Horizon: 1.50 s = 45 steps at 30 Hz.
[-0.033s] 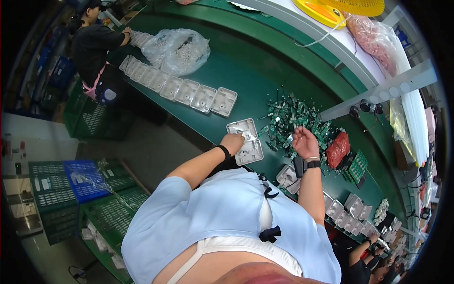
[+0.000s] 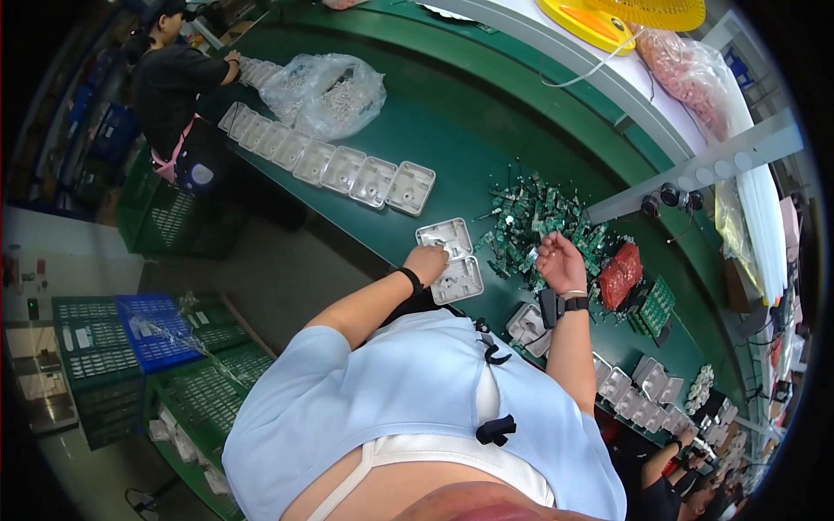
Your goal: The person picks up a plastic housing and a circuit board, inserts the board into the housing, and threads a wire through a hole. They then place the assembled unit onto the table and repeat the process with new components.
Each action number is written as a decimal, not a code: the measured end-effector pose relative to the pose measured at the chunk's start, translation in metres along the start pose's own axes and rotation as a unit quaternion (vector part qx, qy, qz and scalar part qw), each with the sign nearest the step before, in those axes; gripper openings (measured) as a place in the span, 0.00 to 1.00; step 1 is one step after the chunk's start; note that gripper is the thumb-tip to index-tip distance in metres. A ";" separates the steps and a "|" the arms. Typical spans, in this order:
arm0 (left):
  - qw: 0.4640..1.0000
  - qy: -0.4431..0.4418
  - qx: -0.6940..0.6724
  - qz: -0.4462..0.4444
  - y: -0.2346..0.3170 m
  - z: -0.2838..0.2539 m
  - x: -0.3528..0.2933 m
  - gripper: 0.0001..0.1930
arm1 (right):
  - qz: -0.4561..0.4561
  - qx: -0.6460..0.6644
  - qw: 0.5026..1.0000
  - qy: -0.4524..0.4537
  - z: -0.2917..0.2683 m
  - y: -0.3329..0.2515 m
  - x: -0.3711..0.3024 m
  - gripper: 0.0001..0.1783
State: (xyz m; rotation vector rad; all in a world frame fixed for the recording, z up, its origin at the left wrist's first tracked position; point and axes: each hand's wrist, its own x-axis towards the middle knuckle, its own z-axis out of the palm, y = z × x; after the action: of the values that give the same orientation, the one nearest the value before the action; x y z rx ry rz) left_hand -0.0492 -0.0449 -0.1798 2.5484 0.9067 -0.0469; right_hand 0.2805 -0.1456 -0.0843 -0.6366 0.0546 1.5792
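A white plastic housing (image 2: pixel 458 280) lies opened out on the green table in front of me, its two box-like halves side by side. My left hand (image 2: pixel 426 264) is closed at its left edge, fingertips over the seam between the halves. What sits beneath those fingertips is hidden. Farther right, my right hand (image 2: pixel 561 262) is turned palm up with bent fingers, at the near edge of a heap of small green circuit boards (image 2: pixel 543 208). A small pale piece shows by its fingertips, too small to name.
A row of white housing halves (image 2: pixel 410 187) runs toward a clear bag of small white parts (image 2: pixel 334 95) and a co-worker (image 2: pixel 169 87) at the far left. Right of the heap lie a red bag (image 2: pixel 620 275) and a stack of green boards (image 2: pixel 655 306). A metal post (image 2: pixel 695 169) rises behind.
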 end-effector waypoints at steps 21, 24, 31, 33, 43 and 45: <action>0.963 0.121 -0.212 -0.118 0.027 0.053 -0.079 0.60 | -0.034 0.028 0.999 0.023 -0.050 0.023 -0.024 0.08; 0.957 0.155 -0.204 -0.134 0.028 0.066 -0.075 0.60 | -0.035 0.023 0.999 0.014 -0.063 0.024 -0.029 0.07; 0.948 0.171 -0.189 -0.192 0.035 0.071 -0.082 0.60 | -0.048 0.053 0.992 0.102 -0.054 0.028 -0.038 0.06; 0.948 0.136 -0.213 -0.196 0.045 0.066 -0.082 0.60 | -0.054 0.047 0.989 0.133 -0.046 0.024 -0.045 0.05; 0.948 0.190 -0.180 -0.184 0.065 0.063 -0.071 0.58 | -0.002 0.091 0.995 0.045 -0.088 0.022 -0.046 0.04; 0.946 0.191 -0.205 -0.163 0.066 0.061 -0.074 0.57 | -0.044 0.078 0.990 0.109 -0.079 0.024 -0.051 0.04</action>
State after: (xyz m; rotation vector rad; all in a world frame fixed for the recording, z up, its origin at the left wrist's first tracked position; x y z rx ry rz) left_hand -0.0603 -0.1599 -0.1963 2.0308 1.3206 0.5014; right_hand 0.2855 -0.2270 -0.1367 -0.6781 0.3064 1.3999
